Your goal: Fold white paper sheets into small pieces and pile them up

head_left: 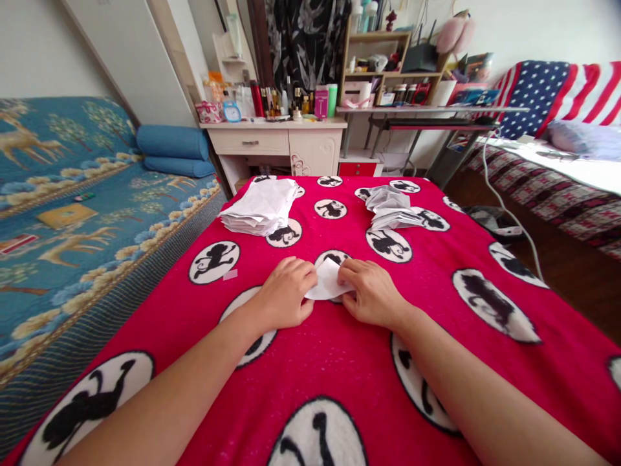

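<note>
Between the two hands, and equally near to both, lies a small white paper sheet (326,283); its visible part seems longer from hand to hand. The left hand (286,294) pinches its left edge with curled fingers, the right hand (369,291) its right edge. Below is a red monkey-print blanket (310,369); farther, a paper stack (264,200) at left and a folded-paper pile (392,208) at right.

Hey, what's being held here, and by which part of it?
A white paper, by opposite side edges: the left hand at one, the right hand at the other.
</note>
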The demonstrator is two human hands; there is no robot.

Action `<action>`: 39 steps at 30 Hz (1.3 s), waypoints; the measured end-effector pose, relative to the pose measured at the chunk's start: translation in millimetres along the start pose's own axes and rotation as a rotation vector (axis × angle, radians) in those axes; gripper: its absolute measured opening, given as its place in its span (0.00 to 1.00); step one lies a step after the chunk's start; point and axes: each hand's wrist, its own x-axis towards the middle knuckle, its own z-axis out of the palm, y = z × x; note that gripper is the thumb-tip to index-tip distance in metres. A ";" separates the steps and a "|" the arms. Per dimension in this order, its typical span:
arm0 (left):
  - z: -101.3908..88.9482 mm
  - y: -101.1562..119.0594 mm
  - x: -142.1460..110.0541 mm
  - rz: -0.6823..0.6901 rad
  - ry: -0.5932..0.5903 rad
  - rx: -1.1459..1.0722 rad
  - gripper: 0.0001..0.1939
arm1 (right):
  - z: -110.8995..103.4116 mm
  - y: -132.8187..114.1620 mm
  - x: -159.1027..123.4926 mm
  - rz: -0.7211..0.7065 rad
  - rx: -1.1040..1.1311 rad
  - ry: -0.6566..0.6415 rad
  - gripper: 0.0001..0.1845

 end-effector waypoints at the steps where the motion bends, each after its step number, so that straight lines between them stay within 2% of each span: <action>1: 2.3 0.9 0.3 0.012 0.007 0.003 0.09 | 0.9 1.4 -0.3 0.005 0.041 0.000 0.09; 3: 7.8 0.8 1.0 0.031 0.026 -0.022 0.05 | 3.0 5.8 -0.7 0.019 0.143 -0.003 0.09; 6: 16.5 -2.6 1.9 0.016 0.072 -0.116 0.10 | 7.6 14.3 0.2 0.057 0.303 0.012 0.07; 10: 25.8 -10.4 2.9 -0.120 0.147 -0.249 0.12 | 15.5 23.8 3.6 0.160 0.401 0.069 0.09; 13: 29.3 -16.1 3.7 -0.249 0.185 -0.307 0.08 | 18.7 25.6 5.2 0.242 0.367 0.100 0.09; 17: 29.2 -18.8 4.1 -0.355 0.185 -0.269 0.07 | 17.1 21.7 5.6 0.379 0.257 0.116 0.07; 23: 26.5 -14.0 3.2 -0.430 0.190 -0.205 0.06 | 11.8 17.8 7.6 0.538 0.164 0.060 0.15; 28: 26.4 -15.6 2.6 -0.448 0.204 -0.194 0.07 | 7.0 16.4 9.1 0.584 0.157 -0.025 0.13; 34: 32.0 -19.6 2.1 -0.325 0.247 -0.269 0.10 | 11.0 17.4 8.1 0.498 0.214 0.074 0.07; 36: 34.1 -19.9 2.0 -0.281 0.276 -0.290 0.12 | 14.9 18.6 8.4 0.488 0.323 0.124 0.06; 39: 34.8 -21.7 2.8 -0.257 0.353 -0.332 0.14 | 18.6 17.6 9.9 0.496 0.667 0.206 0.08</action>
